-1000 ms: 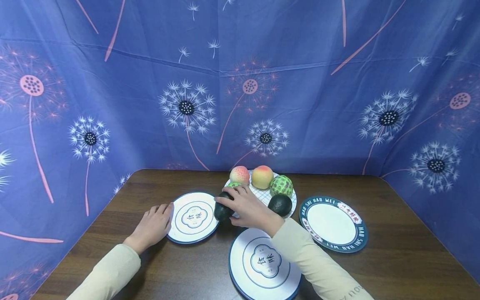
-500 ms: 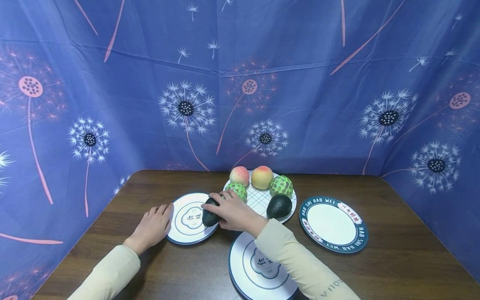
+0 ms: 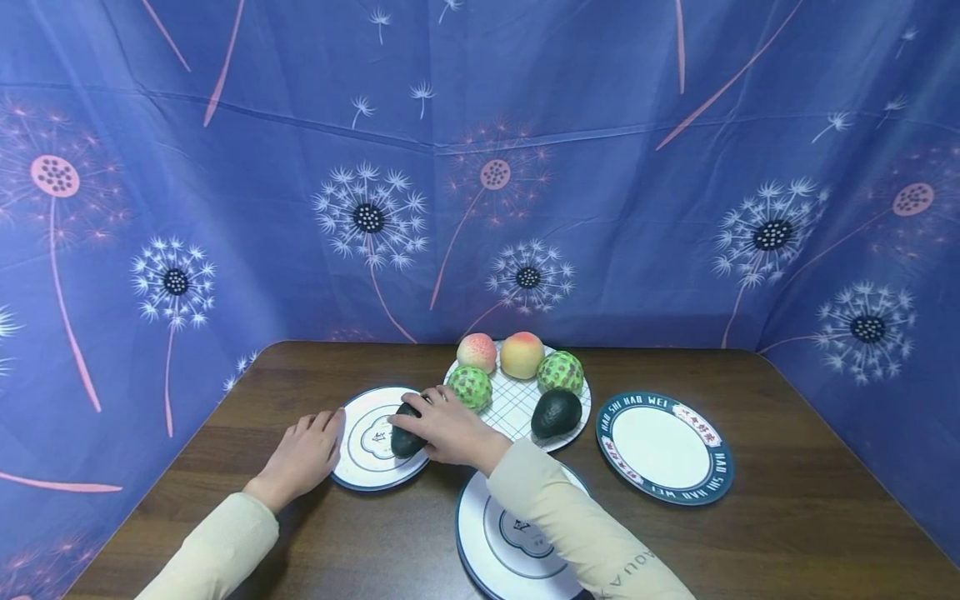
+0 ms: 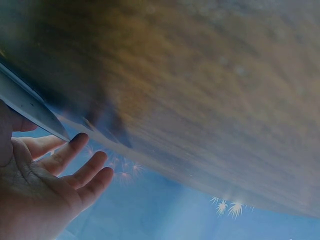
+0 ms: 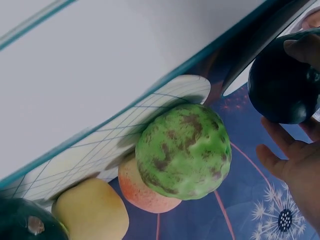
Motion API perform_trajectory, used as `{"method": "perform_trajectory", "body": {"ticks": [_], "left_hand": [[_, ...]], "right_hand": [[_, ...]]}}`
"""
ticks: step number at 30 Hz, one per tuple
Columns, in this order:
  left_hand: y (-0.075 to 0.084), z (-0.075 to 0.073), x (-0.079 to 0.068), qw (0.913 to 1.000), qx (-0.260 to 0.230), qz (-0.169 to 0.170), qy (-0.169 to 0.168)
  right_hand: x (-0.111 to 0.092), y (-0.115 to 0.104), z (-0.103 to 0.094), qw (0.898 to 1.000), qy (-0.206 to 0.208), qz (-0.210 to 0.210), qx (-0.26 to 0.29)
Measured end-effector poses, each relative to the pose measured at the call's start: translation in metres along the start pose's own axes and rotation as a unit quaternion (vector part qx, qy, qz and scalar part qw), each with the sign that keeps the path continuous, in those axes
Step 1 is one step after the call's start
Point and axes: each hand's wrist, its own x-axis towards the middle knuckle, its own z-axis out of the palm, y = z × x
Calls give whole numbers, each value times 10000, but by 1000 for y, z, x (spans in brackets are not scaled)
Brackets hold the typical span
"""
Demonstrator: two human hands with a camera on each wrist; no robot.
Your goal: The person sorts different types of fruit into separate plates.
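Note:
Fingers and thumb of my right hand (image 3: 457,429) grip a dark green avocado (image 3: 406,440), held over the white plate with a blue rim (image 3: 356,462) on the left. The right wrist view also shows this avocado (image 5: 280,85) between the thumb and fingers. At that plate's left edge rests my left hand (image 3: 300,458); its fingers, spread in the left wrist view, touch the rim (image 4: 30,102). Behind stands a checked plate (image 3: 517,408) with a second avocado (image 3: 557,413), two green bumpy fruits (image 3: 470,388) (image 3: 560,372) and two peaches (image 3: 477,352) (image 3: 522,355).
More white plates (image 3: 480,533) lie stacked at the front, partly under my right sleeve. A green-rimmed plate (image 3: 660,446) stands on the right of the brown wooden table (image 3: 795,517). A blue dandelion-print cloth (image 3: 615,208) hangs behind.
My right hand has carried the avocado leftward from the checked plate's edge to over the left plate, uncovering the left green fruit. My left hand has stayed at the rim.

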Motion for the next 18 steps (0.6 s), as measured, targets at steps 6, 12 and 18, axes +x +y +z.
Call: {"method": "perform_trajectory", "body": {"ticks": [6,12,18], "left_hand": [[1,-1,1,10000,10,-25,18],[1,0,1,10000,-15,-28,6],[1,-1,1,10000,-12,-22,-5]], "right_hand": [[4,-1,5,9999,18,-30,-109],[6,-1,8,9999,-72,-27,-101],[6,-1,6,9997,-212,66,79]]}}
